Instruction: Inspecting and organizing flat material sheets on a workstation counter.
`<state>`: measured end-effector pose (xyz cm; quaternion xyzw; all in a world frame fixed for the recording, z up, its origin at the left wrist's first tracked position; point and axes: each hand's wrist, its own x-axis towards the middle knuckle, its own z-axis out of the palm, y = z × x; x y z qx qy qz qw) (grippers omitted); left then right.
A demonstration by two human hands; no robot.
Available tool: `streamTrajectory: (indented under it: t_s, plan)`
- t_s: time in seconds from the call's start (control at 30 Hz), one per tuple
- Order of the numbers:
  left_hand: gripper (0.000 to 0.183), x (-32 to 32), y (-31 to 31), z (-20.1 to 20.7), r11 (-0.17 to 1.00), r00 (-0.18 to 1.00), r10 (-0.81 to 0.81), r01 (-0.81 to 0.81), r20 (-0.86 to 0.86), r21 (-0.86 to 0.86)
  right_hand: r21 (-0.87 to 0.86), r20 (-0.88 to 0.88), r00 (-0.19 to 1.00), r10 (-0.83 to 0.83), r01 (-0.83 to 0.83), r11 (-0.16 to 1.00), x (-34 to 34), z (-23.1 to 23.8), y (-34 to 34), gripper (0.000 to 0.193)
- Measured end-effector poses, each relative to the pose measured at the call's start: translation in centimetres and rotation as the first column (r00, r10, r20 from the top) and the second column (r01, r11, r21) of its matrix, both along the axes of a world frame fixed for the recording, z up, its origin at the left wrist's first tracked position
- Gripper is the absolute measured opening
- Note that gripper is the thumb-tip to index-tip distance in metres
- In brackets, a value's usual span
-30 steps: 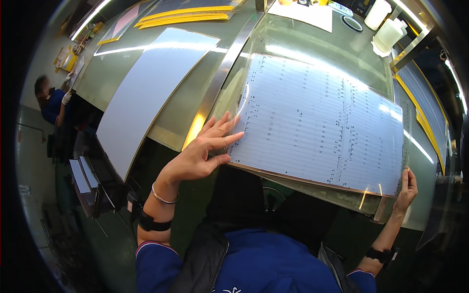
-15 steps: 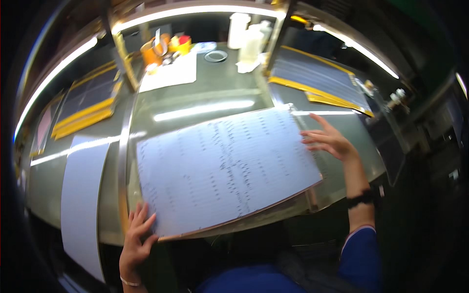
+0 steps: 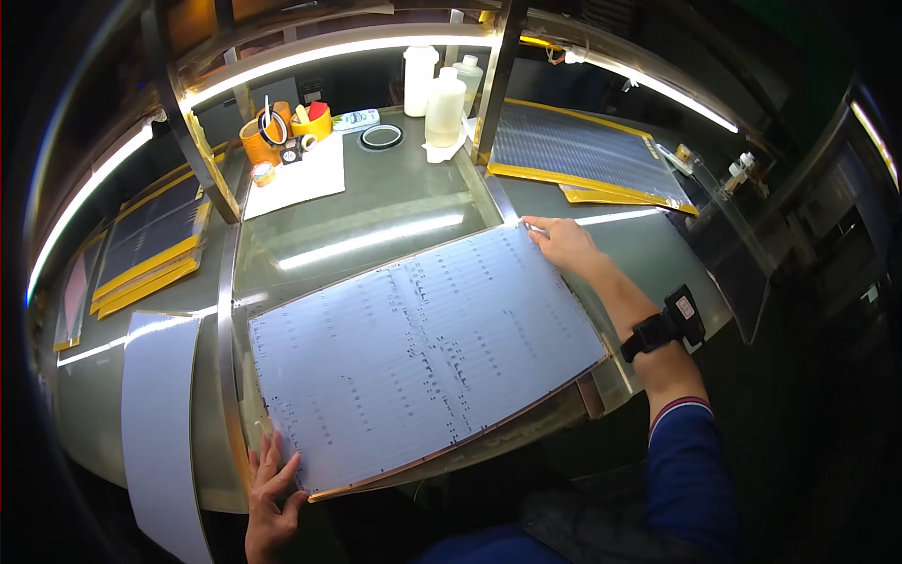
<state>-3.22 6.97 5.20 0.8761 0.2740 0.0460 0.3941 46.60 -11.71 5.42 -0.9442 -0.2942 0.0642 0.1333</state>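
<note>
At opposite panel (image 3: 423, 357) corners, 2 hands (image 3: 272, 498) (image 3: 567, 246).

1 blue short sleeve (image 3: 691, 470) seen lower right, cuff (image 3: 678, 406) trimmed white and red. 1 black strap (image 3: 644, 338) worn on right forearm (image 3: 615, 293), 1 black boxy module (image 3: 692, 325) attached, pale label (image 3: 685, 307) stuck on. Dark garment (image 3: 568, 526) worn, bottom centre.

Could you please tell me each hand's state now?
Left hand: open, at the marked sheet, near left corner.
Right hand: at its far right corner; grip unclear.
</note>
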Motion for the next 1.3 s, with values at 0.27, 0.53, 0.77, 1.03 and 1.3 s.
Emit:
streamTrajectory:
  t_s: [0.27,0.53,0.77,1.03,1.3]
  plan:
    - [0.054,-0.3,-0.5,-0.5,1.0,0.999,0.003,-0.004,0.033,0.014,0.048,0.023,1.0,0.015,-0.016,0.999,0.0,-0.1,0.2,0.029]
    - [0.054,0.2,-0.6,-0.2,1.0,1.0,-0.002,0.002,0.026,0.0,0.024,0.05,0.999,0.021,-0.023,0.999,0.2,0.0,-0.7,0.029]
    - [0.056,-1.0,0.2,0.4,0.995,0.999,0.02,-0.017,-0.033,0.1,-0.197,0.234,0.94,0.247,-0.203,0.959,1.2,-2.6,3.0,0.03]
    - [0.053,-1.5,-1.3,-2.9,0.88,0.998,-0.062,0.058,-0.009,0.471,-0.111,0.462,0.806,0.371,-0.362,0.925,4.8,-5.9,-1.3,0.038]
    - [0.039,1.1,-3.4,-0.8,0.641,0.95,0.084,0.179,-0.3,0.746,0.115,0.348,0.907,0.236,-0.291,0.95,2.4,-8.3,-0.8,0.042]
